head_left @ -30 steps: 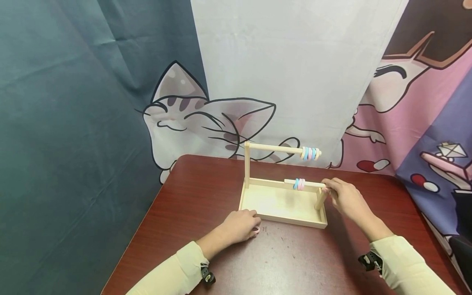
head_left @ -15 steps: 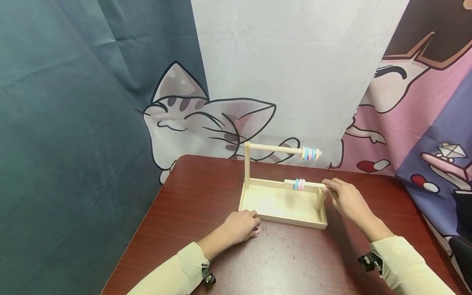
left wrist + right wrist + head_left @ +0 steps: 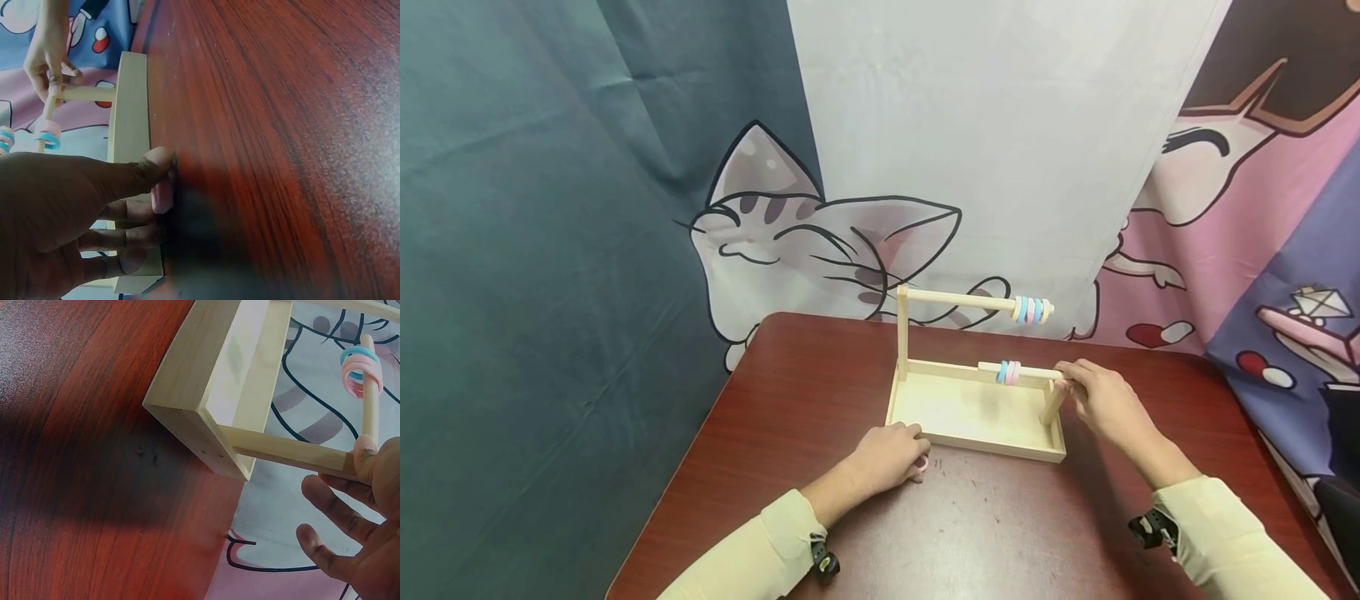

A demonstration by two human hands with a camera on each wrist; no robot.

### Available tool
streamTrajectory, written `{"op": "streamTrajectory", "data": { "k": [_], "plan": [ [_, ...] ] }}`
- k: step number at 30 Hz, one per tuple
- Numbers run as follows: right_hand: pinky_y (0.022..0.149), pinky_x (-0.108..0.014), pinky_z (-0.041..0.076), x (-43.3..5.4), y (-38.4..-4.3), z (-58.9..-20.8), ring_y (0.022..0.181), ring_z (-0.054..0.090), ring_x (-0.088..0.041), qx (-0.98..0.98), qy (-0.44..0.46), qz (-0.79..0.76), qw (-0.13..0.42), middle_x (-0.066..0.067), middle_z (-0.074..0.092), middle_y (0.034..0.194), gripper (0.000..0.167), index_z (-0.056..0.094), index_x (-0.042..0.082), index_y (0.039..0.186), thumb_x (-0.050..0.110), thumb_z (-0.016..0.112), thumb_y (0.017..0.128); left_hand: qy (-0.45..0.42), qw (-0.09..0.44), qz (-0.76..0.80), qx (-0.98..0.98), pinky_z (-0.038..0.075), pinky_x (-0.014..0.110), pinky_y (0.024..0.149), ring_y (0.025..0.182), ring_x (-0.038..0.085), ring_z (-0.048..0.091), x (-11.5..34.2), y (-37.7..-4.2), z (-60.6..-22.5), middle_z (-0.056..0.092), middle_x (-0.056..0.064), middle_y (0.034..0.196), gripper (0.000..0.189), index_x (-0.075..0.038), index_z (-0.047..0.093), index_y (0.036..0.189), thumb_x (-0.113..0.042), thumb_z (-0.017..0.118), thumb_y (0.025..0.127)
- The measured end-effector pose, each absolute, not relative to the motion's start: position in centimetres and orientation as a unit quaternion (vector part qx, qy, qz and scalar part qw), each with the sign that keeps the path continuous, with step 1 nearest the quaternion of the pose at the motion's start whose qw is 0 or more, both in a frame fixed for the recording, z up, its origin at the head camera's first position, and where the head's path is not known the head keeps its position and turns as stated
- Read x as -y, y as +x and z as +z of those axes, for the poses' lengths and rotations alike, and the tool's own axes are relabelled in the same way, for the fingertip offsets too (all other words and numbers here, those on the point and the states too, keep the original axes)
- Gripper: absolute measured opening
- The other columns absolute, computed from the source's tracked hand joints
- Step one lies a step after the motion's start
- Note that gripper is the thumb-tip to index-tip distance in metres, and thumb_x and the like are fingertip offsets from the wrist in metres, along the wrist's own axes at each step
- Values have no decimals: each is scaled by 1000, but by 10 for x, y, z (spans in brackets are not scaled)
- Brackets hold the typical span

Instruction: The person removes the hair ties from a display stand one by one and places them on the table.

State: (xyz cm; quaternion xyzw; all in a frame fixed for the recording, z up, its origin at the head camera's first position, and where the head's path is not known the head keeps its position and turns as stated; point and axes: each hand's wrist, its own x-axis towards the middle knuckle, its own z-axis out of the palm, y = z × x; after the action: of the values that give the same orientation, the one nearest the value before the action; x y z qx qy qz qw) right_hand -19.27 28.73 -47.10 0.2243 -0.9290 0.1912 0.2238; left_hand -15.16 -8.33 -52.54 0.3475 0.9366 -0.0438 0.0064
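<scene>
Left grip pinches pink ring by near edge of tray | right grip pinches lower rod | bench extends round tray

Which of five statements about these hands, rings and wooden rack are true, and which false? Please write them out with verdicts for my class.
1. The left hand pinches a pink ring. True.
2. The left hand is at the tray's right end. False: it is by the left front corner of the tray.
3. The upper dowel carries rings near its free end. True.
4. The right hand grips the upper dowel. False: it grips the lower dowel where that meets its post.
5. The lower dowel carries only yellow rings. False: its rings are blue and pink.
</scene>
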Motion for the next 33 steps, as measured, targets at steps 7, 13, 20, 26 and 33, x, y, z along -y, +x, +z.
{"op": "streamTrajectory", "data": {
  "k": [7,13,20,26,33],
  "plan": [
    [61,-41,48,-287,-192,-471,71,59,-18,928,226,193,227,-3,71,88,20,79,2,114,-2,82,94,359,5,-11,-933,60,32,63,88,10,70,83,-151,-518,70,-11,100,33,-32,81,107,-63,74,99],
    [60,-41,47,-287,-193,-471,71,58,-18,929,225,195,219,-3,71,89,20,79,2,114,-1,82,95,384,-40,2,-922,54,29,56,78,8,66,81,-156,-507,67,-10,92,34,-30,80,103,-60,65,108],
    [60,-41,47,-288,-195,-471,70,58,-18,928,226,194,223,-3,70,87,19,79,2,114,-1,82,95,369,-60,28,-927,57,30,61,89,11,72,80,-167,-491,73,-9,101,30,-30,82,115,-53,63,110],
    [60,-44,49,-288,-195,-472,70,59,-18,922,233,195,239,-3,71,87,19,79,3,113,-2,82,94,337,-63,45,-938,66,37,74,110,16,76,77,-178,-480,77,-7,120,34,-29,80,129,-53,66,109],
    [61,-45,50,-288,-194,-472,71,60,-19,924,230,196,234,-4,73,88,18,79,2,113,-1,82,95,314,-64,109,-941,67,43,84,114,19,79,74,-193,-475,78,-5,129,37,-27,78,134,-52,66,109]
  ]
}}
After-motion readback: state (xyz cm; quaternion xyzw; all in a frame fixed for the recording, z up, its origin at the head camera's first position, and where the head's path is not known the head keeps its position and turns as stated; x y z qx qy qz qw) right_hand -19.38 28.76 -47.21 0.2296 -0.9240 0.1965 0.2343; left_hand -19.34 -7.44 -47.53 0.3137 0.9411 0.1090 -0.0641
